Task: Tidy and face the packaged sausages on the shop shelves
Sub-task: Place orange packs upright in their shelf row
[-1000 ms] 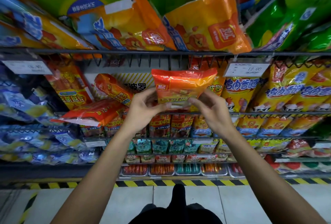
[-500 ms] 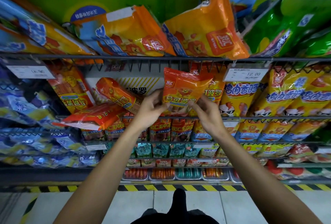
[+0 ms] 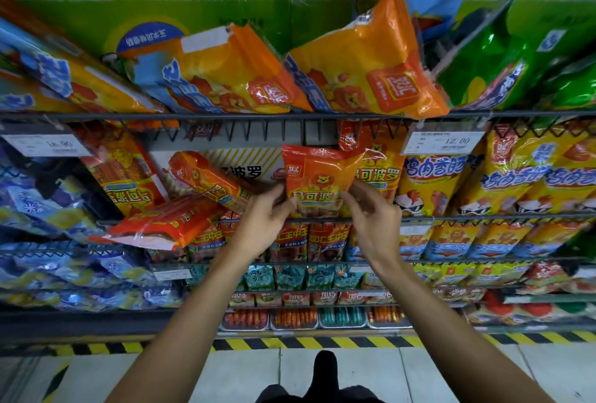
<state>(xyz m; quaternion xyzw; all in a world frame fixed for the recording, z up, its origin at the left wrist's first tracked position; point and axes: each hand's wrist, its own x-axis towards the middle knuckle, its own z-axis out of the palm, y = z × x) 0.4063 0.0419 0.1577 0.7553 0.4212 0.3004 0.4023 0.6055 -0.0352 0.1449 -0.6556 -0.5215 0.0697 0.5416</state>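
An orange sausage pack (image 3: 317,176) with a lion picture stands upright on the second wire shelf (image 3: 451,217), its front facing me. My left hand (image 3: 263,220) grips its lower left corner and my right hand (image 3: 375,218) pinches its lower right edge. Behind it to the right stands a matching orange pack (image 3: 379,160). To the left, two more such packs lie askew: one tilted pack (image 3: 206,181) and one flat red-orange pack (image 3: 164,225) sticking out over the shelf edge.
Large orange bags (image 3: 371,73) and green bags (image 3: 516,57) lean on the top shelf. Yellow chicken-sausage packs (image 3: 432,183) fill the right of the second shelf, blue packs (image 3: 38,209) the left. Price tags (image 3: 445,141) hang from the wire. Lower shelves hold smaller packs; hazard tape (image 3: 306,343) edges the floor.
Both hands have turned the orange pack from lying tipped forward to upright and carried it down and back onto the second shelf, beside the matching pack.
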